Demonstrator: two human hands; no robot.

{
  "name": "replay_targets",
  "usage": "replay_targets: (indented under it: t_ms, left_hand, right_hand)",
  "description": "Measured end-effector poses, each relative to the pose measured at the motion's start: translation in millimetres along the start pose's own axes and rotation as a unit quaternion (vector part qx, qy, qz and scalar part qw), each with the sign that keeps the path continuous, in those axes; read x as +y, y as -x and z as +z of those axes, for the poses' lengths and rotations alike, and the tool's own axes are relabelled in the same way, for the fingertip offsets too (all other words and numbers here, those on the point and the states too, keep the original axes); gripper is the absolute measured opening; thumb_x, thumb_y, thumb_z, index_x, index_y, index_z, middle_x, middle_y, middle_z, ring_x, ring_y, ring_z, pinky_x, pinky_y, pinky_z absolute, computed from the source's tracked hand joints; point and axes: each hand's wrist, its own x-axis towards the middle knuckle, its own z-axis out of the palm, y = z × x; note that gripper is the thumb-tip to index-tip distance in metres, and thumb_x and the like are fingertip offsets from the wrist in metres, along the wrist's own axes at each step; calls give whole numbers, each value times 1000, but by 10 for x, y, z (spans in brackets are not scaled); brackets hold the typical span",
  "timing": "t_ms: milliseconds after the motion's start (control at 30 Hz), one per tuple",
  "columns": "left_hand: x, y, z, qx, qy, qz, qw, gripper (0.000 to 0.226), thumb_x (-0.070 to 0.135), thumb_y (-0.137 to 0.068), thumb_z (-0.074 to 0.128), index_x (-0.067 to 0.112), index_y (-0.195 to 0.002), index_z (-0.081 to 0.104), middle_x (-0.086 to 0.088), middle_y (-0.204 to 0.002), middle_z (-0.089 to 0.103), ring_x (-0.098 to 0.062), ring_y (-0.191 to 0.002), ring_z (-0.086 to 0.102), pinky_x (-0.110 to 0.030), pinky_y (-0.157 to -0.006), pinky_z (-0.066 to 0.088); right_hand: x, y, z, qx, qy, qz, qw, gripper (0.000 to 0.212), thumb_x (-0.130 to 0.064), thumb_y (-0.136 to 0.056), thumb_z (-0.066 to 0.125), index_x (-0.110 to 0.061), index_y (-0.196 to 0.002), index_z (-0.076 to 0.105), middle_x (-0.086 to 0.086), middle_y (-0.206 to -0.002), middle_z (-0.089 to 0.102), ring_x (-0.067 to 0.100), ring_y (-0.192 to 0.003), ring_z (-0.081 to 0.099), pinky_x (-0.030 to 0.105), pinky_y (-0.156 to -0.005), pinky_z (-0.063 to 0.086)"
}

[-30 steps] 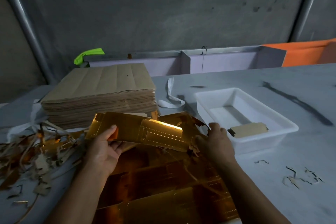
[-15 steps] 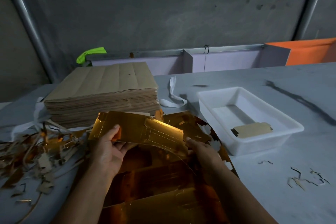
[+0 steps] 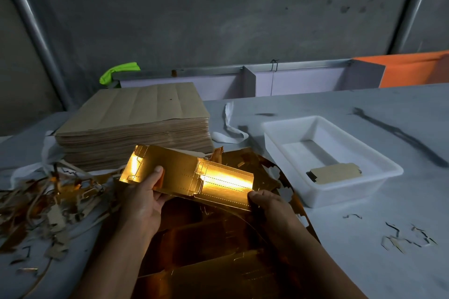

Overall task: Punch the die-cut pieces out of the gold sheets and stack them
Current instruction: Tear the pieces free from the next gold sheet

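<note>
Above the glossy gold sheets point(image 3: 218, 245), left hand point(image 3: 143, 204) and right hand point(image 3: 272, 209) each pinch an end of a creased, perforated, mirror-bright die-cut piece point(image 3: 189, 175).

A white plastic tray point(image 3: 352, 193) was set on the grey surface point(image 3: 364, 226) toward the right, and a flat tan block point(image 3: 336, 173) with a dark end was laid inside it near the front wall. A loose white strap point(image 3: 229, 128) was left curled just beside the tray's far left corner, and a long dark streak point(image 3: 398, 136) was marked across the surface further right. A bright green item point(image 3: 119, 71) and an orange panel point(image 3: 418, 68) were seen along the far edge, backed by a grey wall point(image 3: 218, 7).
</note>
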Motion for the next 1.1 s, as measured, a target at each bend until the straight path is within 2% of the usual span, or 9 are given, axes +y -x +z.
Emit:
replay_targets:
  t_ms: [167, 300, 400, 533, 600, 700, 833, 967, 1100]
  left_hand:
    - [-1, 1, 5, 9, -1, 4, 1000, 58, 8, -91, 62, 21, -143, 40, -11, -135, 55, -31, -118, 57, -52, -87, 51]
    - [-9, -1, 3, 15, -14, 8, 1000, 57, 7, -91, 62, 19, -142, 41, -13, -134, 57, -30, -114, 59, -50, -79, 53]
    - [-17, -7, 3, 22, -25, 14, 999, 58, 7, -90, 62, 20, -142, 40, -12, -135, 55, -30, -113, 59, -48, -74, 54]
    - [-18, -21, 14, 37, -42, 26, 998, 60, 7, -89, 65, 22, -141, 40, -12, -138, 53, -30, -116, 57, -53, -82, 54]
    - [-27, -28, 10, 45, -48, 28, 997, 60, 8, -89, 65, 22, -141, 40, -12, -138, 53, -28, -112, 57, -48, -74, 54]
    - [-38, -46, 1, 58, -53, 15, 997, 56, 9, -90, 65, 21, -139, 42, -12, -134, 55, -25, -107, 60, -44, -67, 55]
    - [23, -100, -56, 87, -9, -15, 996, 45, 12, -91, 65, 17, -134, 50, -8, -112, 64, -17, -78, 70, -32, -47, 56]
    - [62, -156, -143, 82, -14, -13, 996, 33, 13, -92, 64, 19, -123, 54, -8, -117, 65, -20, -96, 66, -34, -51, 56]
    - [32, -100, -136, 60, 15, -25, 998, 36, 11, -92, 63, 17, -126, 53, -10, -112, 67, -25, -94, 69, -35, -49, 57]
  right_hand:
    - [-20, 19, 20, -10, -63, 10, 998, 15, -16, -99, 54, -2, -105, 57, 16, -97, 58, 24, -74, 64, 26, -52, 52]
    - [-2, 14, 18, -6, -54, -3, 998, 12, -15, -98, 55, -4, -93, 55, 14, -89, 56, 24, -71, 58, 31, -61, 48]
    - [19, 10, 3, -3, -53, -13, 998, 14, -14, -97, 55, -6, -85, 55, 11, -80, 53, 23, -68, 50, 32, -60, 42]
    - [19, 5, 11, -5, -62, -18, 998, 18, -14, -97, 55, -8, -80, 54, 8, -74, 52, 21, -65, 48, 32, -59, 39]
    - [21, 7, 15, -3, -54, -22, 998, 20, -14, -97, 55, -9, -78, 54, 8, -74, 53, 21, -65, 49, 32, -59, 39]
    - [32, 11, -2, -6, -36, -28, 999, 18, -14, -98, 53, -10, -81, 54, 12, -84, 53, 26, -73, 51, 36, -65, 41]
    - [51, -12, -56, 2, -73, -15, 997, 14, -15, -101, 50, -8, -90, 52, 17, -100, 53, 31, -85, 51, 41, -77, 45]
    - [63, -45, -77, -5, -68, -18, 998, 9, -14, -101, 49, -6, -98, 52, 18, -105, 51, 31, -92, 53, 35, -74, 48]
    - [82, -60, -103, -11, -115, -10, 993, 17, -14, -98, 49, -6, -111, 54, 20, -119, 53, 35, -102, 55, 34, -75, 50]
